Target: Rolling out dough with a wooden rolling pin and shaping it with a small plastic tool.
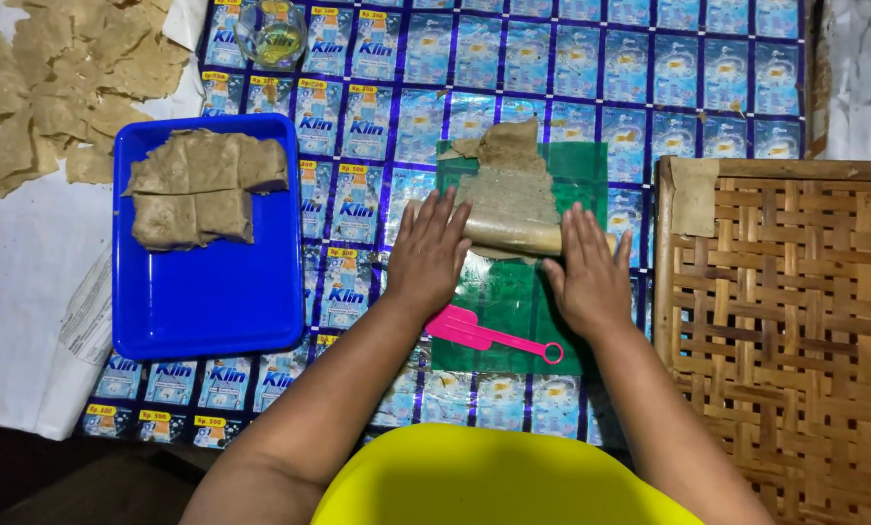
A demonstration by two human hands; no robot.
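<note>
- Overall, the work surface is a shiny blue printed mat (571, 58) spread on the floor; a woven bamboo tray (795, 321) lies at the right, its left rim close beside the right hand.
- A blue plastic tray (212, 301) sits left, holding brown dough slabs (207, 185) in its far half; well apart from the hands.
- Far left: a heap of thin dried brown sheets (56, 87). Far centre: a small glass of yellowish liquid (272, 34).
- A green plastic sheet (513, 301) lies centre; the thin brown dough sheet (508, 185) rests on its far half, near edge curled into a roll whose long axis runs left–right.
- Left hand (430, 253) and right hand (586, 272) flank the roll, both flat, fingers spread and pointing far; fingertips touch the roll's ends, nothing gripped. Both are equally near it.
- Open room: the unrolled sheet extends far of the fingers.
- A pink scraper (484, 333) lies near side on the green sheet, between the wrists, untouched.
- One thin brown piece (693, 194) sits on the bamboo tray's far-left corner.
</note>
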